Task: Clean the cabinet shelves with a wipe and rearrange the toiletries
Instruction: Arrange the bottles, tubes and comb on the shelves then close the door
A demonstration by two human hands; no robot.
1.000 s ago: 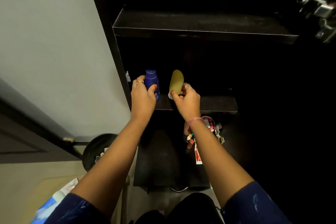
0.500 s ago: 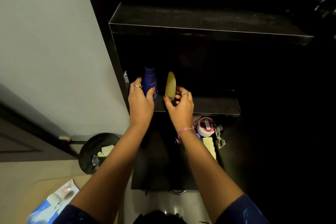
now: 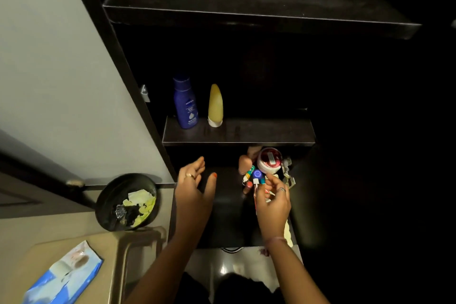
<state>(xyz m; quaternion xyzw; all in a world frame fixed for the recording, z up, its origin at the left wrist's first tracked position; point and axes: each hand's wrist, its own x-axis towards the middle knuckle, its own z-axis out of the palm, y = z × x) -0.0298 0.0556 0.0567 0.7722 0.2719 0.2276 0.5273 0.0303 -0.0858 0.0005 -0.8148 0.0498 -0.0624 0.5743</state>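
Far off to the left of both hands, down low, there's a blue and white wipes pack [image 3: 64, 276] lying on a beige surface [image 3: 29, 261]. A bit nearer the left hand [image 3: 195, 192], just left of it, sits a round black bin [image 3: 126, 202] with crumpled yellowish and dark scraps in it.

The left hand itself hangs over the dark lower shelf [image 3: 227, 207], fingers relaxed and spread, thumb out, holding nothing. Straight above it, on the middle shelf [image 3: 259, 131], a blue lotion bottle [image 3: 185, 103] stands upright, and just to its right a yellow tube [image 3: 215, 106] stands on its white cap; the two are close but not touching.

The right hand [image 3: 272, 201] is lower and to the right, fingers curled in around some small stuff from a cluster of little toiletries [image 3: 254, 176]. It's dim and blurry there, so I honestly can't tell exactly which piece it's pinching. Just above its fingertips is a round jar with a red lid [image 3: 269, 160], and something metallic [image 3: 287, 170] pokes out just right of the jar.
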